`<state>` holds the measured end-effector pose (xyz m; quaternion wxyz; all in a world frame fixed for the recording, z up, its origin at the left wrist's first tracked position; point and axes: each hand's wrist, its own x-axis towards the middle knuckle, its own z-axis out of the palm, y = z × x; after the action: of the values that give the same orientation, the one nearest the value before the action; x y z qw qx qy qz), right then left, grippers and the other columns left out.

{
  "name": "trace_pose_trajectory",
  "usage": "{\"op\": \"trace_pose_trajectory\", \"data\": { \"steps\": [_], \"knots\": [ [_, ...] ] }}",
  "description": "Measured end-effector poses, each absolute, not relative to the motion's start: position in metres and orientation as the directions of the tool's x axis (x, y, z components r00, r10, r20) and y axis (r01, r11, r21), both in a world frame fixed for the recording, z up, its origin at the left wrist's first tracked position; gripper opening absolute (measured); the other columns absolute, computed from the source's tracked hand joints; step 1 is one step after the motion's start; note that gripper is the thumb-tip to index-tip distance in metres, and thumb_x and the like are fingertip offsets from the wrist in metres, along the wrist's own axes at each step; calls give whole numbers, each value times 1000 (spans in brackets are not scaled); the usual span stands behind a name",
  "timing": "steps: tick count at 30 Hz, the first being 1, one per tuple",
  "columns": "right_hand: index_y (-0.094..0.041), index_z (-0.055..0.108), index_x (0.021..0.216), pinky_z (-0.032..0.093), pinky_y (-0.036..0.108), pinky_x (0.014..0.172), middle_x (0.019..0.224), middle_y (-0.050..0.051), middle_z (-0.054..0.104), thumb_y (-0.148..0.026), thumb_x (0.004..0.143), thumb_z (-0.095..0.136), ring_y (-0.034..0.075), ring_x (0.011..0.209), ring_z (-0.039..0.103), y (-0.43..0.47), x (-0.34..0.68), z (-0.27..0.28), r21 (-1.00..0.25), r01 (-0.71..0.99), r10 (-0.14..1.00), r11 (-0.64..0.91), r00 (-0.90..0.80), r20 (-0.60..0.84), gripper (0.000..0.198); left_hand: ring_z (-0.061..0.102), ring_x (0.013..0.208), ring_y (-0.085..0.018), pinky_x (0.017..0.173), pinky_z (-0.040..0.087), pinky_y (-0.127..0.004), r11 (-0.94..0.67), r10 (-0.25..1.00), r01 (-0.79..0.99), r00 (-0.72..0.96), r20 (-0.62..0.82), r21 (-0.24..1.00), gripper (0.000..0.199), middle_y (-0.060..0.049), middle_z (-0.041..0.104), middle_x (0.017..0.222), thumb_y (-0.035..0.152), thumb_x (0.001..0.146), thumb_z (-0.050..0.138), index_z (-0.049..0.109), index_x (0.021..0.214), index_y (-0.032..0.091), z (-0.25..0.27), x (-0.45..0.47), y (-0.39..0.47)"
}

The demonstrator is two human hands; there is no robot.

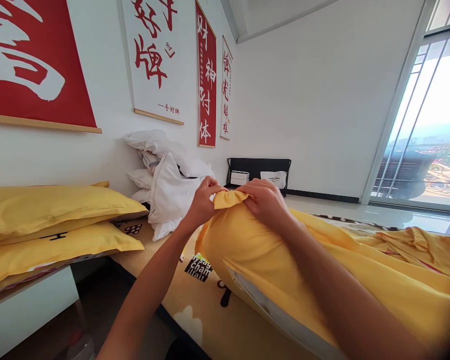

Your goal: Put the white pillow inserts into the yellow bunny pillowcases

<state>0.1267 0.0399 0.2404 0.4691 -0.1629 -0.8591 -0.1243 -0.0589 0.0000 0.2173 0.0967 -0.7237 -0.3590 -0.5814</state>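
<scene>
A yellow pillowcase (243, 245) lies over the bed in front of me, with a white pillow (262, 295) showing through its open side. My left hand (205, 200) pinches the far left corner of the case between thumb and fingers. Close beside it, my right hand (266, 202) is closed on the same gathered corner, which stands a little raised between both hands. The fingertips of the right hand are partly hidden by the cloth and its own knuckles.
Yellow pillows (60, 210) are stacked on a white cabinet (33, 305) at left. White pillows (176, 185) pile up at the wall end of the patterned bed cover (161, 280). Crumpled yellow cloth (423, 250) lies at right. Beyond stands a black bench (260, 165).
</scene>
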Motion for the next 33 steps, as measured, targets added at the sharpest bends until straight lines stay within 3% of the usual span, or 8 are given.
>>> {"op": "trace_pose_trajectory", "data": {
  "steps": [3,6,9,13,18,24,30,33],
  "knots": [
    [-20,65,87,39,29,72,83,3,68,-24,82,49,17,77,57,42,130,243,-77,393,272,916,-468,841,18,52,89,-21,81,45,-33,-731,389,627,58,919,270,12,-7,54,91,33,73,70,70,73,21,222,-66,3],
    [-21,56,85,38,27,63,82,2,64,-47,74,63,16,70,53,42,133,245,-171,461,395,871,-450,801,29,54,81,-18,71,46,-29,-771,531,432,32,847,468,17,-5,56,85,36,76,67,68,73,19,224,-76,6],
    [-22,48,84,35,26,58,73,-1,59,-56,70,66,15,65,49,39,134,246,-199,546,497,814,-478,724,40,52,67,-14,60,42,-25,-724,674,199,1,739,661,24,-2,55,72,40,74,69,66,72,17,222,-83,11],
    [-23,42,70,30,25,56,61,-2,52,-59,80,54,15,60,45,36,140,247,-203,619,590,759,-519,619,39,52,68,-13,61,41,-24,-673,736,15,-92,671,740,27,-1,59,72,40,68,75,67,76,15,221,-85,22],
    [-22,39,63,29,26,56,56,-2,46,-59,89,36,14,57,41,35,169,254,-157,643,594,750,-549,587,45,49,69,-11,62,39,-20,-720,688,14,-120,716,694,20,2,56,70,34,70,74,65,75,16,232,-70,32],
    [-23,44,65,30,28,57,56,-1,49,-64,81,47,17,59,44,26,197,262,-147,776,642,613,-380,666,44,47,71,-11,64,39,-20,-818,472,326,-92,877,474,8,2,52,75,26,81,60,61,80,18,250,-36,27],
    [-21,55,96,33,33,65,88,7,63,-27,77,51,23,77,52,-4,190,272,-203,786,362,584,-28,932,21,45,66,-10,61,37,-20,-861,363,375,-20,932,344,6,2,51,73,20,85,52,55,80,19,262,4,21],
    [-20,54,87,33,34,65,77,7,59,-22,76,49,23,71,51,-19,176,284,-256,786,401,562,12,916,13,45,64,-10,59,38,-19,-896,301,303,-120,946,324,11,2,50,71,24,89,49,54,80,18,266,32,19]
  ]
}}
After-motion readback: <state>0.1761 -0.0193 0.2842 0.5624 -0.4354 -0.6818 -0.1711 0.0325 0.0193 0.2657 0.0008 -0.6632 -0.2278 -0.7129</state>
